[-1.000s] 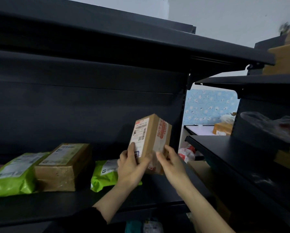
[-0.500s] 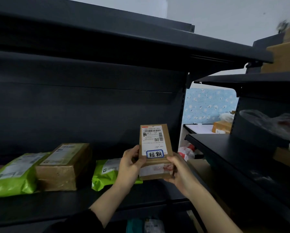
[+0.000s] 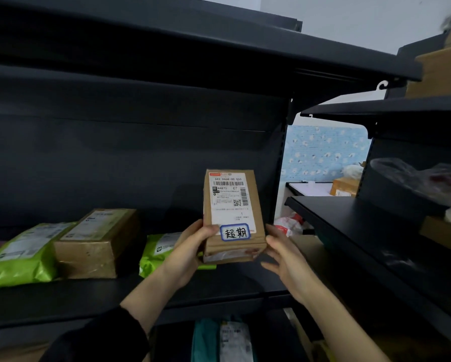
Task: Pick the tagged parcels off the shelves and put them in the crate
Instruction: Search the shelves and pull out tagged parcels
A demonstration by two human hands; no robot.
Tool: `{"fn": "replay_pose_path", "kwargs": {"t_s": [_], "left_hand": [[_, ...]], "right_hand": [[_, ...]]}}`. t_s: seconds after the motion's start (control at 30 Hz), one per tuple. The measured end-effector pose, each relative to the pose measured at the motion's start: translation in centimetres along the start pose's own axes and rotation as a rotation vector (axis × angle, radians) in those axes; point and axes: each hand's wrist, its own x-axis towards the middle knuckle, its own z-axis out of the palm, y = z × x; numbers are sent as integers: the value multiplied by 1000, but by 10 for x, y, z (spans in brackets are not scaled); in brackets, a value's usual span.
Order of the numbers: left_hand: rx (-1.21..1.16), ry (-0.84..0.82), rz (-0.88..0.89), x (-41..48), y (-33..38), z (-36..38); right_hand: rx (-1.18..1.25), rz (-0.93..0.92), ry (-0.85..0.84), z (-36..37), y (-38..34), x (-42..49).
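I hold a small brown cardboard parcel (image 3: 230,199) upright in front of the dark shelf (image 3: 219,286), its white shipping label facing me. A blue-bordered handwritten tag (image 3: 235,232) sits at the label's lower end. My left hand (image 3: 190,253) grips the parcel's lower left side, thumb on the front beside the tag. My right hand (image 3: 284,257) is at the lower right corner with its fingers relaxed, the thumb touching the parcel's edge. No crate is in view.
On the shelf lie a brown box (image 3: 96,241), a green bag (image 3: 20,257) at the left and another green bag (image 3: 159,250) behind my left hand. A second shelving unit (image 3: 349,231) stands at the right. A teal parcel (image 3: 219,338) lies on the shelf below.
The parcel has been turned so its label and tag face me and has come a little closer. My right hand has loosened from under the parcel to its lower right corner.
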Motion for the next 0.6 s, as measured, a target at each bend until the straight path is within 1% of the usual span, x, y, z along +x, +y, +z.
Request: {"fn": "replay_pose_path", "kwargs": {"t_s": [0.13, 0.2, 0.3, 0.37, 0.43, 0.5, 0.6], "left_hand": [[14, 46, 61, -20, -1, -16], [8, 83, 72, -32, -3, -24], [25, 93, 74, -56, -6, -33], [41, 93, 66, -72, -8, -40], [59, 86, 47, -90, -8, -47], [97, 58, 39, -110, -9, -55], [116, 21, 18, -148, -13, -67]], "right_hand": [[-182, -52, 86, -9, 11, -11], [-311, -85, 96, -11, 20, -15], [-590, -117, 103, -10, 34, -29], [-773, -183, 92, -9, 40, -42], [-905, -234, 74, -6, 41, -56], [-972, -248, 69, -1, 44, -69], [-1009, -245, 100, 14, 51, -95]]}}
